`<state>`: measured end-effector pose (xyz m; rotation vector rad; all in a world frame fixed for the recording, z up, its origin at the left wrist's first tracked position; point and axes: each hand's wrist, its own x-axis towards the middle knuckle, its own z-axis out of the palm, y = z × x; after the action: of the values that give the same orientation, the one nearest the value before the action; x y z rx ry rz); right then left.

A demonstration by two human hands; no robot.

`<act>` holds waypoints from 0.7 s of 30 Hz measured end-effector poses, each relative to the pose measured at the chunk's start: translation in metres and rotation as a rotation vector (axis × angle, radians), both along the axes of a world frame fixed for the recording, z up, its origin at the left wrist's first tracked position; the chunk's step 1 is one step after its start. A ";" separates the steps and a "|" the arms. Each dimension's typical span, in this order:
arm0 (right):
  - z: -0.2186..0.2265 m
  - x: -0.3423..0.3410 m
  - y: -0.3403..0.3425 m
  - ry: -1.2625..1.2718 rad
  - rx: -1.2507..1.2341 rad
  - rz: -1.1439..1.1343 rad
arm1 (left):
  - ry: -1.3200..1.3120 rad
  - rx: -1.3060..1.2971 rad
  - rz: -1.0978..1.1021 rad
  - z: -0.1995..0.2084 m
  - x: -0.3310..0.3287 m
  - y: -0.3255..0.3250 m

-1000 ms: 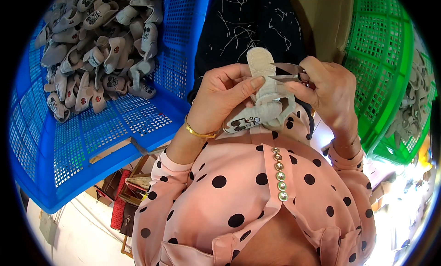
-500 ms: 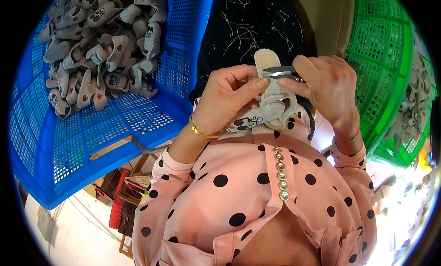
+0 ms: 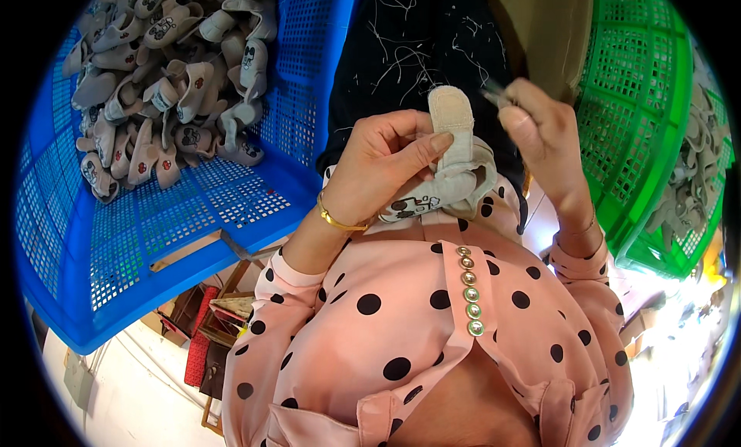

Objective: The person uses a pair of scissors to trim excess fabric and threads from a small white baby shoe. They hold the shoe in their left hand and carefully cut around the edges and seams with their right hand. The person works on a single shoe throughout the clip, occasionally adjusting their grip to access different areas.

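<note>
Between thumb and fingers, my left hand pinches a small light grey fabric shoe by its strap. The strap points up past the thumb and has a pale stitched patch at its rounded end. A dark cartoon embroidery marks the shoe's toe, which lies below my palm. To the right of the strap and apart from it, my right hand is closed around small thread snips. The snips' tips are smeared by motion, and most of the tool is hidden in the fingers.
On the left stands a blue perforated plastic basket with a heap of similar embroidered shoes. A green perforated basket on the right has more grey shoes beside it. Loose thread ends cling to the dark cloth over my lap.
My right hand has drawn the snips away from the strap, to the right, and turned. The strap now shows uncovered. My left hand and the shoe have barely moved.
</note>
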<state>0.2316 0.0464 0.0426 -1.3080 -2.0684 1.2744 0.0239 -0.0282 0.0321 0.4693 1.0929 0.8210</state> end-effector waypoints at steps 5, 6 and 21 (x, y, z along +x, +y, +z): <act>-0.006 -0.010 -0.004 0.286 -0.362 -0.082 | 0.060 0.063 -0.042 0.010 0.004 0.006; -0.004 -0.013 -0.004 0.250 -0.373 -0.075 | 0.067 0.093 -0.035 0.011 0.005 0.007; -0.010 -0.019 -0.019 0.111 -0.309 -0.100 | 0.097 0.172 -0.108 -0.008 0.005 0.007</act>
<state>0.2125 0.0272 0.0329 -1.4123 -1.7576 1.6294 0.0290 -0.0216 0.0245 0.7124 1.0804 0.8065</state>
